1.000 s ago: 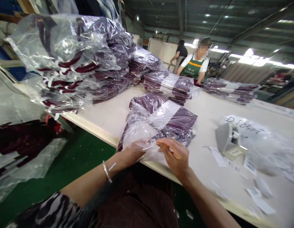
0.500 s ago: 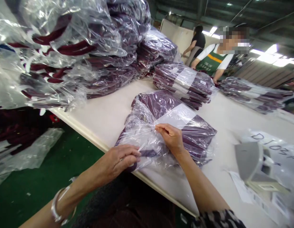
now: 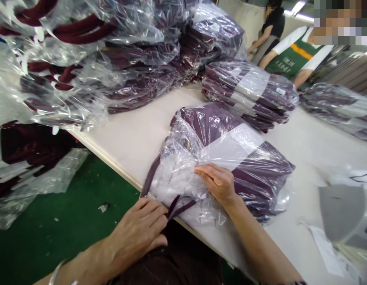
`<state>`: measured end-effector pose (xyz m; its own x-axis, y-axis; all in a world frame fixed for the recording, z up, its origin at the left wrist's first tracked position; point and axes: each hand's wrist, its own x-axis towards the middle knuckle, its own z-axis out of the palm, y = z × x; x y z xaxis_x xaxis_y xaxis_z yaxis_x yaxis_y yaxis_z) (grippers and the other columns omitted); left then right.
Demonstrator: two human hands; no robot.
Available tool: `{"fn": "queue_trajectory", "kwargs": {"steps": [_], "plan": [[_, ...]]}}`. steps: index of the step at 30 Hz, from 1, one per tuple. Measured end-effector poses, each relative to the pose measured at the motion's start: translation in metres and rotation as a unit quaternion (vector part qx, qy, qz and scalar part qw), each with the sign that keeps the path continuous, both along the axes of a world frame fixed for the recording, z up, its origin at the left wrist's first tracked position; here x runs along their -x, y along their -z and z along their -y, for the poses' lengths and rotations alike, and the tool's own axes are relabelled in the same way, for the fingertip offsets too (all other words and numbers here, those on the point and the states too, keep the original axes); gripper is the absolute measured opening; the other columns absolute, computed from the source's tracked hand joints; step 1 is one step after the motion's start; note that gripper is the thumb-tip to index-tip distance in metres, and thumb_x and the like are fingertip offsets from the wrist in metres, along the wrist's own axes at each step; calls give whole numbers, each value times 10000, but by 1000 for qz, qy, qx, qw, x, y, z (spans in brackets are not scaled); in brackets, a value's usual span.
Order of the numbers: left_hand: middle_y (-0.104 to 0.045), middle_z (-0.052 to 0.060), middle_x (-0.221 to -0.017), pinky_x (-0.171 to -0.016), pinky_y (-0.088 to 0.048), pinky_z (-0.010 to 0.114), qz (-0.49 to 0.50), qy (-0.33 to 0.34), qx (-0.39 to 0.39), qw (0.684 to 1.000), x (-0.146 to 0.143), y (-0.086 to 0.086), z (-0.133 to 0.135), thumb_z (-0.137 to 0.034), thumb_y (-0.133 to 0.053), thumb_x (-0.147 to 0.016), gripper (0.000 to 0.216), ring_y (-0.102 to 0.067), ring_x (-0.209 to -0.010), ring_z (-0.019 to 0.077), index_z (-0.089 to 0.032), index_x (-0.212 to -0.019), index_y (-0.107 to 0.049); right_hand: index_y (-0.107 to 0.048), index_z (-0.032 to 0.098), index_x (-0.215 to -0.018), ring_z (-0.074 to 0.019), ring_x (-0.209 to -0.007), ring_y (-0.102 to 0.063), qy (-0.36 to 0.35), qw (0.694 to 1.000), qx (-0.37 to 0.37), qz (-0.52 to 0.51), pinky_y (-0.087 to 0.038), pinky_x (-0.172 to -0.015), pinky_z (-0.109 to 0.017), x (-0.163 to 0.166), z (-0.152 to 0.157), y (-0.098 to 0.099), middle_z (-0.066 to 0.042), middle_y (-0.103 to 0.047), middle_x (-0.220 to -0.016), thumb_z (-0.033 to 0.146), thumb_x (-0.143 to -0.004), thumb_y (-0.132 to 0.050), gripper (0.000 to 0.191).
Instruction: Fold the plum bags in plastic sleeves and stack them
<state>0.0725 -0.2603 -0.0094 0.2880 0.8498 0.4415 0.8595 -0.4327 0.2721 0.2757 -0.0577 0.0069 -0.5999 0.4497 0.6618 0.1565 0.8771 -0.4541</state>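
A folded purple garment in a clear plastic bag (image 3: pixel 222 154) lies on the white table (image 3: pixel 136 138) in front of me. My right hand (image 3: pixel 219 183) rests on top of the bag near its open end, fingers together and pressing the plastic down. My left hand (image 3: pixel 142 229) sits at the table's near edge, fingers stretched flat beside the bag's corner, where a dark strap (image 3: pixel 179 206) of the garment sticks out. Neither hand grips anything that I can see.
A tall heap of bagged purple garments (image 3: pixel 97 59) fills the left and back. A smaller stack (image 3: pixel 248 93) lies behind my bag, another (image 3: pixel 340 109) at right. A grey tool (image 3: pixel 343 213) and paper slips lie right. Two people (image 3: pixel 293 55) stand at the far side. Green floor (image 3: pixel 53 237) lies below.
My view has come closer and lower over the bag. My left hand has slid down to the table's edge and flattened; my right hand stays on the bag.
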Motion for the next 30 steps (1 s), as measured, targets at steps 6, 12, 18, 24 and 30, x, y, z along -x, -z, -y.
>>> {"fn": "queue_trajectory", "kwargs": {"steps": [6,12,18,24,30], "plan": [[-705,27,-982,-916,-380,356,26,-60,27,997,8,0,2,-341,-499,-1046,263,-587,-975,210,-215,-868,-647,-776,241,-956,-155,-712,-736,90,994,29,-52,-597,-688,-248,-4,2,2,-15,-788,-863,216,-933,-708,76],[-683,11,-908,-853,-360,361,38,-105,73,991,20,-12,-7,-339,-547,-1028,238,-575,-907,203,-215,-865,-668,-793,214,-898,-178,-690,-712,186,966,156,-88,-571,-682,-276,-4,-6,13,-20,-781,-817,337,-891,-736,136],[-627,20,-830,-825,-410,358,36,-154,80,984,8,-27,-11,-223,-599,-958,208,-578,-841,204,-191,-753,-587,-805,237,-824,-189,-801,-669,211,951,222,41,-506,-795,-308,7,-19,11,-29,-747,-903,371,-862,-694,178],[-683,81,-1042,-847,-467,387,-29,-127,55,990,2,-76,-66,-353,-653,-944,204,-621,-977,259,-182,-1053,-629,-799,242,-810,-178,-752,-615,232,937,258,37,-455,-739,-300,8,-27,15,-18,-667,-812,354,-824,-691,156],[-711,51,-946,-718,-449,324,-228,124,233,937,9,-99,-114,-312,-800,-832,259,-647,-852,236,-188,-1006,-653,-715,239,-1015,-153,-653,-561,289,912,278,84,-384,-655,-273,12,-28,15,40,-637,-731,398,-794,-710,273]]}}
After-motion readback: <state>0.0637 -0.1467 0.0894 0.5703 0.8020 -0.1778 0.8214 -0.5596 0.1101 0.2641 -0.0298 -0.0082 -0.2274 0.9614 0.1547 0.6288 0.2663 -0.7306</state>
